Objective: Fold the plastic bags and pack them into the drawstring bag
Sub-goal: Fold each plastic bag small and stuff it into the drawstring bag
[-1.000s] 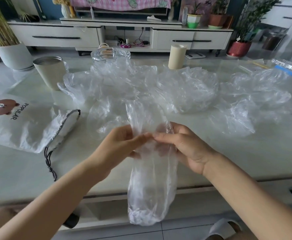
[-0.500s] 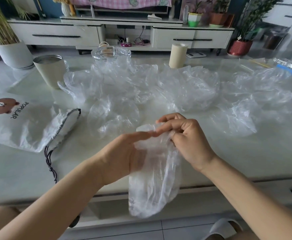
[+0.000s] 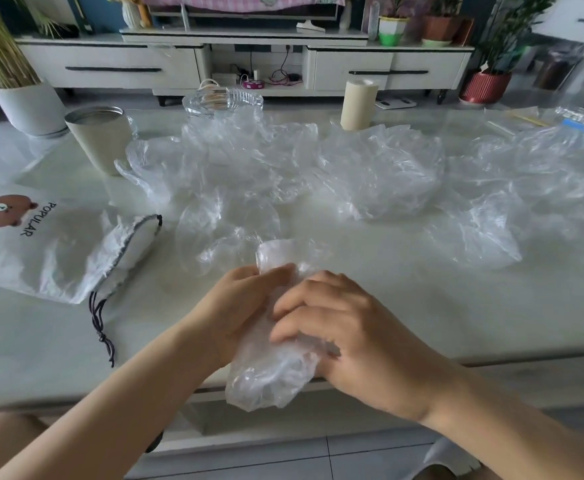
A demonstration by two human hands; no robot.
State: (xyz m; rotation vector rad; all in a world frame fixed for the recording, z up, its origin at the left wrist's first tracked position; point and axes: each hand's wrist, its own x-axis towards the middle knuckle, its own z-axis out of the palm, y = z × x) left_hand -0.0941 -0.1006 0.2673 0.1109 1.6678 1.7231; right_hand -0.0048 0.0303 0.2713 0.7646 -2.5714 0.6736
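Plastic bag (image 3: 270, 368), clear and crumpled, is gathered into a narrow bundle between both hands at the near edge of the table (image 3: 439, 306). Its folded upper end stands up just above the fingers, and its loose lower end bulges out below them, past the table edge.

By my reading the task is in its early part. This one bag is only partly folded; it looks bunched lengthwise and not yet reduced to a small packet. The loose plastic bags (image 3: 380, 171) lie unfolded in a wide, rumpled heap across the middle and right of the table, so nearly all the folding remains. The drawstring bag (image 3: 51, 247), white with a bear print, lies flat on its side to the left, well apart from the hands. Its mouth is open toward them and its dark cord (image 3: 102, 327) trails on the table. Whether anything is packed inside it cannot be told, though it looks slack.

The left hand (image 3: 238, 306) wraps the bundle from the left, with fingers curled around its upper part. The right hand (image 3: 346, 334) comes over it from the right, fingers bent down onto the plastic and pinching it against the left palm. Both are closed on the bag, with no gap showing.

Beyond the heap stand a beige tumbler (image 3: 102, 140), a ribbed glass dish (image 3: 221, 100) and a beige cylinder (image 3: 358, 103).
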